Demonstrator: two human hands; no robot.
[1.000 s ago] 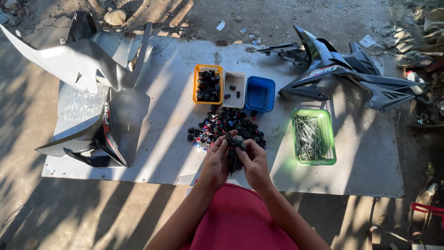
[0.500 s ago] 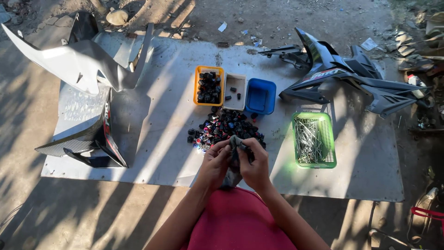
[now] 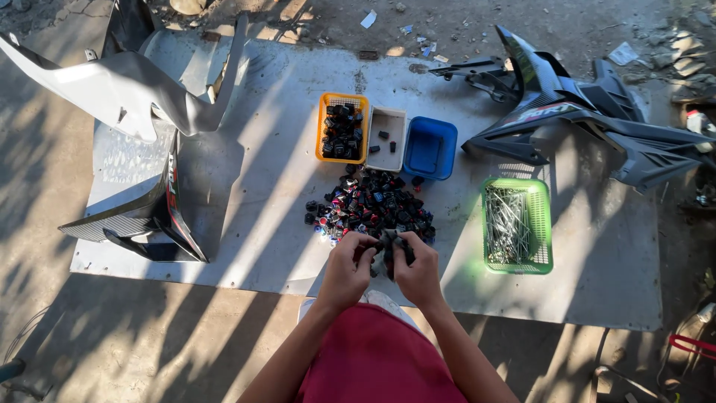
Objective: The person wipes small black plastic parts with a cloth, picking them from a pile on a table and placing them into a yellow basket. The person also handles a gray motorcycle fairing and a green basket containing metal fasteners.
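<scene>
While pinched shut on small black part, both hands just below parts pile.

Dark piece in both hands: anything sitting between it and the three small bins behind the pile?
Yes. The pile of small dark parts lies directly between the dark piece, held by the left hand and right hand, and the orange basket, white tray and blue bin. Nothing rises above it.

Three trays sit in a row behind the parts pile; a basket lies right, panels left, hands just before.
</scene>
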